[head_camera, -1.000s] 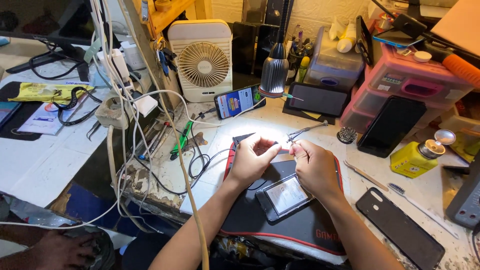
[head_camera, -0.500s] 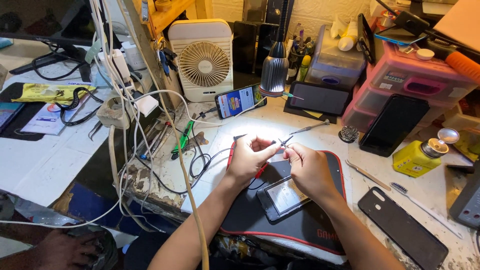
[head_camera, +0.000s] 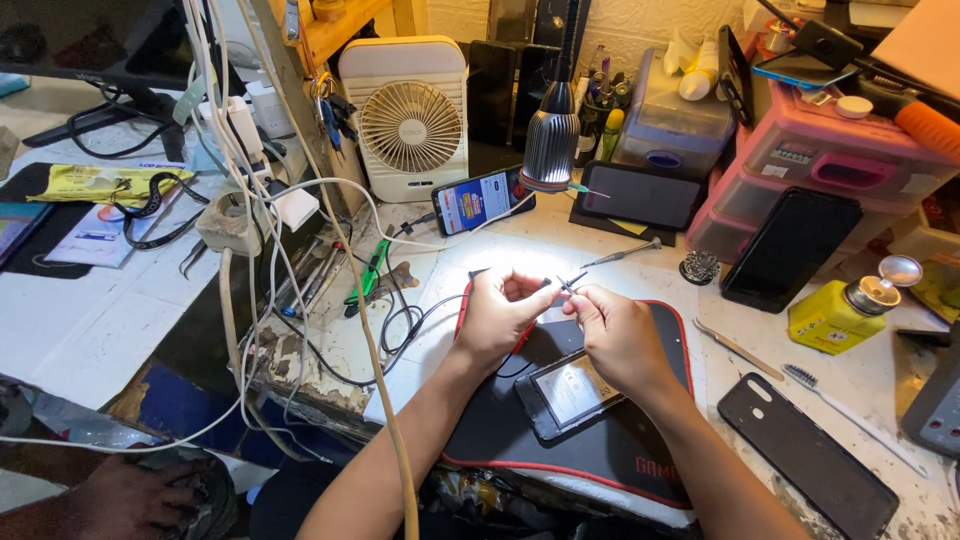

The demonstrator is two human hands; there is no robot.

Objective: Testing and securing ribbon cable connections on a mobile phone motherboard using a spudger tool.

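Both hands meet over the upper edge of the black mat (head_camera: 600, 440), the left hand (head_camera: 500, 320) and right hand (head_camera: 615, 335) almost touching, with small tweezers (head_camera: 572, 283) between them. At 12 o'clock a strip of lit tabletop (head_camera: 560, 250) lies open, narrowed by a screwdriver (head_camera: 620, 255) and, beyond it, a lamp head (head_camera: 552, 150), a fan (head_camera: 408, 120) and a lit phone (head_camera: 482, 200). At 9 o'clock hanging cables (head_camera: 290, 260) and pliers (head_camera: 368, 275) bar the way. At 3 o'clock a bare lane runs between mat and dark phone (head_camera: 790, 250), crossed by a thin metal tool (head_camera: 738, 348); a yellow bottle (head_camera: 840, 312) stands further out. At 6 o'clock an opened phone (head_camera: 572, 392) lies just under the right hand. At 4 o'clock a black back cover (head_camera: 805, 458) and brush (head_camera: 850, 415) take the tabletop.
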